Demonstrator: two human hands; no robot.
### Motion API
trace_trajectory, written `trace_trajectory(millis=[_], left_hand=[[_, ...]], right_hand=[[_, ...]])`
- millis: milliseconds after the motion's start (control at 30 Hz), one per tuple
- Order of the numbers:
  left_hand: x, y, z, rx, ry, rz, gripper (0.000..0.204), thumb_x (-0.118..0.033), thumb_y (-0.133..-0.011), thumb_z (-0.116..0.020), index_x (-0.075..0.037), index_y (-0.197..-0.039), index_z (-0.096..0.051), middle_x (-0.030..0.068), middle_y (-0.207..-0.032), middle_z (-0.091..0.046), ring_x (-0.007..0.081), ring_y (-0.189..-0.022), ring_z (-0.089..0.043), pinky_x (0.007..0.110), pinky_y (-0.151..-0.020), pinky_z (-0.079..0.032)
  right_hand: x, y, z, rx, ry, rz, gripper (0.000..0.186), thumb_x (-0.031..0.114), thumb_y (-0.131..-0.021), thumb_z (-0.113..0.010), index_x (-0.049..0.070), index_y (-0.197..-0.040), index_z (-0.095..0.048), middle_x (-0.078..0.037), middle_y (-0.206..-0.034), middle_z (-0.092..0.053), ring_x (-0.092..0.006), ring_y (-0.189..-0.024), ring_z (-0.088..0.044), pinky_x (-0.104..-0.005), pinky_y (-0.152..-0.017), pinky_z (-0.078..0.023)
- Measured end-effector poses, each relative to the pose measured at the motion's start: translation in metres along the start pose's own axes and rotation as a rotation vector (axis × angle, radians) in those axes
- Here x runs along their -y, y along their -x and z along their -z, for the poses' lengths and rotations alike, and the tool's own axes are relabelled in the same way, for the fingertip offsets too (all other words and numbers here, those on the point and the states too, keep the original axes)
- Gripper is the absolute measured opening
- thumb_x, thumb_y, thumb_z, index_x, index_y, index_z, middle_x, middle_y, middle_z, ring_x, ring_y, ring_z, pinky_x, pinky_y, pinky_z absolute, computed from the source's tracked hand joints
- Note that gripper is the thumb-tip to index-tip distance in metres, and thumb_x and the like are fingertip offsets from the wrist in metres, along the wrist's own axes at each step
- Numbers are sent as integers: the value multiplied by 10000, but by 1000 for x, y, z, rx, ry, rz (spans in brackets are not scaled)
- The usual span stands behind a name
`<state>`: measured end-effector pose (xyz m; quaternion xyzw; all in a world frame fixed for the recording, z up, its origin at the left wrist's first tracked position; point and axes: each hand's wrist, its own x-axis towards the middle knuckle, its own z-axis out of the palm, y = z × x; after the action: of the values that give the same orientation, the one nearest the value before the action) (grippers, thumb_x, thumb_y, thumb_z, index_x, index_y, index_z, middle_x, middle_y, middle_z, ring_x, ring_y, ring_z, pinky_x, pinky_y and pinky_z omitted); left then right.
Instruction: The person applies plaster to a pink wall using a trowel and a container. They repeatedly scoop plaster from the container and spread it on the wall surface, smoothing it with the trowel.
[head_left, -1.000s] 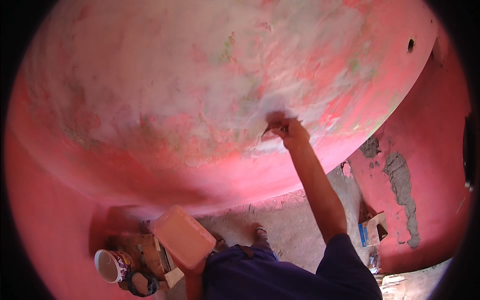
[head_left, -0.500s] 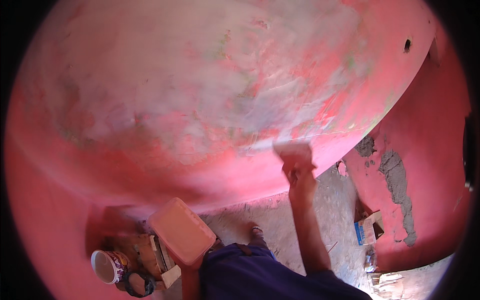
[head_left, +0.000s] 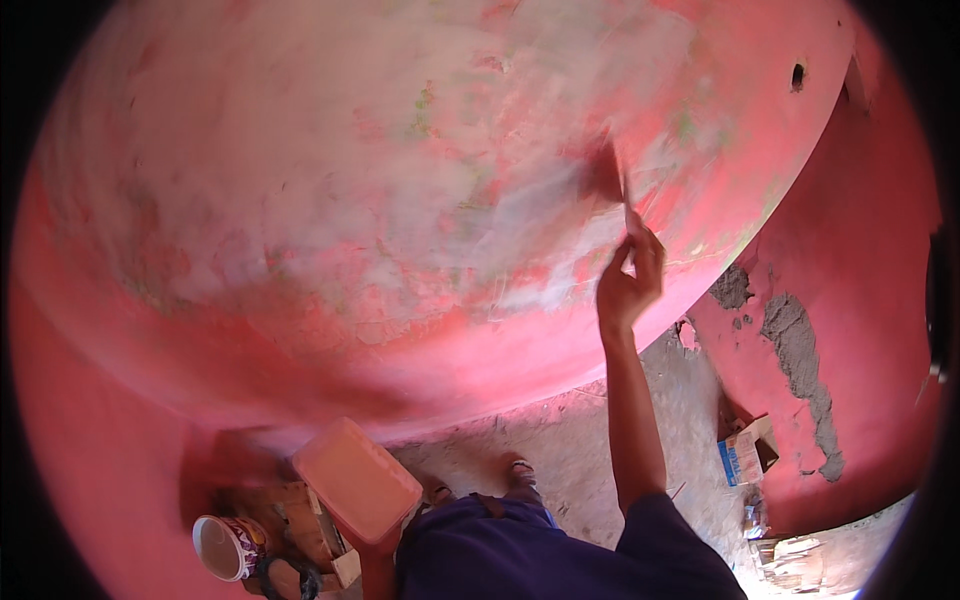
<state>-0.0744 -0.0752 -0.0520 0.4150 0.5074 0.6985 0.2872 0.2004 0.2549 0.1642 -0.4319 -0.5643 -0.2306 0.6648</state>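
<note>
My right hand (head_left: 632,277) is closed on the handle of a putty knife (head_left: 624,200), its blade blurred against the wall (head_left: 350,170) in front of me. The wall is pink with smears of pale filler and greenish patches. Low at the left of the view, my left hand (head_left: 378,538) holds a pale pink rectangular tub or lid (head_left: 355,480); its fingers are mostly hidden under it.
A printed white bucket (head_left: 220,560), a black bag (head_left: 275,575) and cardboard (head_left: 300,520) stand at lower left. An open box (head_left: 745,450) sits at right, beside a pink wall (head_left: 860,300) with grey cement patches. Below me is a concrete floor (head_left: 590,440).
The putty knife dropped lower on the wall half a second ago and is now swept higher, its blade pointing upward. My left hand and the tub have barely shifted.
</note>
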Motion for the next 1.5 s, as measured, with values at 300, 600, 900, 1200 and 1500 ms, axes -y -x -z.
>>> trace_trajectory(millis=[300,600,900,1200,1500], left_hand=[[17,1,-2,-138,41,17,721,-238,-793,-666,-119,-1357,-233,118,-1320,-386,282,-1159,-459,475,-892,-455],[1,18,23,-216,-627,-153,888,-246,-621,-813,-56,-1315,-292,122,-1250,-454,259,-1101,-503,407,-901,-450],[46,6,32,-181,-98,28,698,-455,-801,-593,-112,-1343,-317,109,-1293,-443,295,-1166,-464,510,-889,-440],[46,24,46,-228,571,278,612,-532,-878,-403,-175,-1366,-310,66,-1355,-399,300,-1195,-433,521,-896,-422],[25,8,35,-118,797,313,613,-522,-875,-411,-151,-1353,-312,65,-1329,-416,300,-1194,-426,518,-882,-431]], right_hand=[[66,202,9,619,-148,343,282,-68,-707,-593,27,-967,-650,-98,-963,-622,-266,-822,-637,-349,-695,-545],[58,1,-6,7,34,476,216,-72,-729,-644,-1,-933,-652,-136,-968,-616,-279,-878,-619,-356,-709,-536],[35,211,1,560,-138,358,267,-47,-728,-611,24,-983,-642,-102,-991,-626,-280,-907,-617,-371,-787,-523],[32,106,13,250,-57,383,250,-101,-749,-602,-8,-980,-626,-130,-917,-620,-281,-833,-619,-342,-702,-527],[16,212,-9,393,-35,300,230,-48,-736,-640,9,-957,-609,-116,-891,-590,-271,-786,-607,-324,-567,-518]])
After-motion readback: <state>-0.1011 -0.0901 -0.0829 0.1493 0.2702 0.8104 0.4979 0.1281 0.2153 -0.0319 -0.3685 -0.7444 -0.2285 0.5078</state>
